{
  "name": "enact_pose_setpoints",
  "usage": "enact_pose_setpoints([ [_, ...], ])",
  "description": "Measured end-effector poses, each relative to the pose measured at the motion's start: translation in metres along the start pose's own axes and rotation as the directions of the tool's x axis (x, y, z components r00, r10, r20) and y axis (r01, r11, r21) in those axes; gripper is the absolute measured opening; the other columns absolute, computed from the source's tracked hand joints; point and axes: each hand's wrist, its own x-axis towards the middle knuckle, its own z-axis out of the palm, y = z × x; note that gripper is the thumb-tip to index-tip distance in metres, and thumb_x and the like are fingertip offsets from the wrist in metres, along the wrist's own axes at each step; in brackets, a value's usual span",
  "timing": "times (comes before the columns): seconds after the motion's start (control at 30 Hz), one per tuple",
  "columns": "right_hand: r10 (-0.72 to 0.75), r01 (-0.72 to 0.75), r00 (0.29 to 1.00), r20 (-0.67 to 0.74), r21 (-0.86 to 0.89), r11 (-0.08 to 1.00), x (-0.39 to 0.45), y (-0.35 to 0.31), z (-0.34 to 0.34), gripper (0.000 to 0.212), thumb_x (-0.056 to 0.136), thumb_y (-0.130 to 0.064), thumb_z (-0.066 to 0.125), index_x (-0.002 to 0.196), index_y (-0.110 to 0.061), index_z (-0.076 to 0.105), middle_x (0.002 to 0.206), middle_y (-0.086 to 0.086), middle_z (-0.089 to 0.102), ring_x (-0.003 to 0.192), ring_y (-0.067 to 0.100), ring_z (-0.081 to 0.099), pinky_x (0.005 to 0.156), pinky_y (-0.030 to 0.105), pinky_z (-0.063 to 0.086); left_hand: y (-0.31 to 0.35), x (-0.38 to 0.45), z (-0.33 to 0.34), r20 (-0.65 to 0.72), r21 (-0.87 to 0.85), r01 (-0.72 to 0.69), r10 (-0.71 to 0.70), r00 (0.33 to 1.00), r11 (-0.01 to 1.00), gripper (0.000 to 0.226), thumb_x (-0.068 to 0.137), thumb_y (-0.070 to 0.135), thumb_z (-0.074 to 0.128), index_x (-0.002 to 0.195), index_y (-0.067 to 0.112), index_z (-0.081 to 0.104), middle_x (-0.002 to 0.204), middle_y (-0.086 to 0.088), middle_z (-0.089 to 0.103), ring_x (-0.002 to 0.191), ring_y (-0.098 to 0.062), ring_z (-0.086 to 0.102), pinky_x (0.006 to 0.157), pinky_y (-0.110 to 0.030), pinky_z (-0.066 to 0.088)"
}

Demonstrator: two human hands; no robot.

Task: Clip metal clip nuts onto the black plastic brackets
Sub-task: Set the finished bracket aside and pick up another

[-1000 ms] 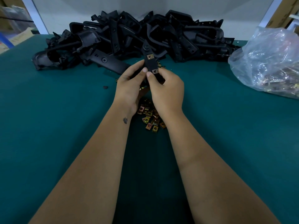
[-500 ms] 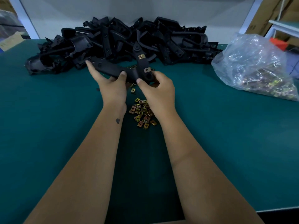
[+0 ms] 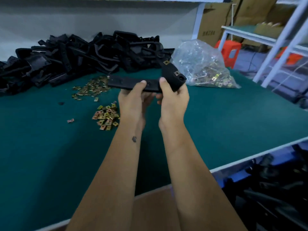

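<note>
Both hands hold one black bracket (image 3: 133, 83) in the air above the middle of the green tabletop (image 3: 233, 124): the left hand (image 3: 133, 100) grips the straight arm from below with its thumb on top, and the right hand (image 3: 173, 95) curls round the bend where the second arm angles up toward the far edge. That raised arm already carries two clip nuts, one near its tip (image 3: 166, 62) and one lower down (image 3: 176, 73), so this piece looks finished or nearly so; a hole beside the left thumb shows bare, though I cannot tell whether it takes a nut. Much is left, judging by the large pile of brackets (image 3: 80, 55) along the far edge, whose nuts, if any, are not visible. Loose clip nuts (image 3: 106, 116) lie in a small heap left of the wrists, more are scattered (image 3: 91, 88) nearer the pile, and a clear bag of them (image 3: 205, 67) sits toward the far right corner. Compared with half a second ago, the bracket has been lifted away from the pile and swung to the right, the view has turned that way too, and the left hand has shifted from reaching flat along the arm to a closer grip near the bend.
</note>
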Motion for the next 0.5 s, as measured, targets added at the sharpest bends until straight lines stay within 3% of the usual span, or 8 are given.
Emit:
enact_pose_setpoints([
  [0.07,-0.003,0.018,0.987,-0.16,0.096,0.995,0.005,-0.014,-0.027,0.01,0.091,-0.002,0.064,0.098,-0.007,0.058,0.087,0.008,0.062,0.072,0.019,0.053,0.062,0.027,0.044,-0.024,-0.022,0.026,0.06,0.004,0.07,-0.071,0.996,0.998,0.029,0.091,0.003,0.063,0.117,0.007,0.051,0.088,-0.01,0.067,0.063,-0.018,0.07,0.065,-0.03,0.059],
  [0.13,-0.041,0.083,0.957,-0.288,0.134,0.987,0.009,-0.029,-0.063,0.009,0.092,0.0,0.061,0.096,-0.007,0.056,0.083,0.005,0.061,0.072,0.017,0.053,0.065,0.027,0.044,-0.047,-0.044,0.049,0.184,0.008,0.16,-0.159,0.97,0.987,0.037,0.093,0.005,0.06,0.124,0.022,0.048,0.106,-0.015,0.065,0.073,-0.022,0.074,0.067,-0.032,0.06],
  [0.2,-0.083,0.141,0.919,-0.385,0.125,0.982,0.012,-0.045,-0.108,0.01,0.093,0.0,0.06,0.092,-0.009,0.056,0.075,-0.002,0.059,0.062,0.01,0.049,0.06,0.022,0.043,-0.065,-0.066,0.068,0.261,0.064,0.186,-0.196,0.945,0.981,0.027,0.095,0.011,0.056,0.11,0.034,0.056,0.112,-0.013,0.064,0.082,-0.026,0.073,0.067,-0.034,0.06],
  [0.27,-0.112,0.169,0.865,-0.489,0.074,0.983,0.011,-0.06,-0.158,0.013,0.094,-0.003,0.06,0.087,-0.013,0.057,0.067,-0.006,0.057,0.05,0.005,0.043,0.049,0.018,0.038,-0.085,-0.087,0.085,0.27,0.137,0.126,-0.16,0.95,0.982,0.019,0.096,0.012,0.054,0.096,0.03,0.061,0.102,-0.006,0.064,0.089,-0.025,0.066,0.063,-0.029,0.057],
  [0.33,-0.131,0.178,0.782,-0.609,0.016,0.984,0.005,-0.072,-0.207,0.008,0.095,-0.007,0.061,0.091,-0.014,0.059,0.062,-0.008,0.054,0.045,0.004,0.041,0.045,0.02,0.036,-0.107,-0.112,0.101,0.323,0.198,0.112,-0.172,0.931,0.974,0.017,0.096,0.009,0.055,0.089,0.024,0.059,0.094,-0.004,0.066,0.089,-0.02,0.064,0.059,-0.023,0.053],
  [0.4,-0.161,0.258,0.669,-0.726,0.023,0.966,-0.004,-0.083,-0.252,0.007,0.095,-0.004,0.06,0.098,-0.011,0.06,0.07,-0.003,0.06,0.05,0.008,0.051,0.049,0.026,0.042,-0.132,-0.142,0.114,0.433,0.274,0.122,-0.236,0.87,0.954,0.017,0.096,0.005,0.058,0.088,0.02,0.058,0.093,-0.007,0.067,0.084,-0.015,0.065,0.06,-0.024,0.055],
  [0.5,-0.161,0.352,0.465,-0.871,0.015,0.936,-0.017,-0.088,-0.309,0.015,0.094,-0.002,0.06,0.107,-0.009,0.06,0.104,0.011,0.069,0.091,0.027,0.068,0.083,0.041,0.056,-0.171,-0.189,0.122,0.608,0.41,0.025,-0.294,0.737,0.912,0.019,0.093,0.003,0.062,0.086,0.021,0.062,0.089,0.001,0.067,0.079,-0.01,0.063,0.069,-0.029,0.059],
])
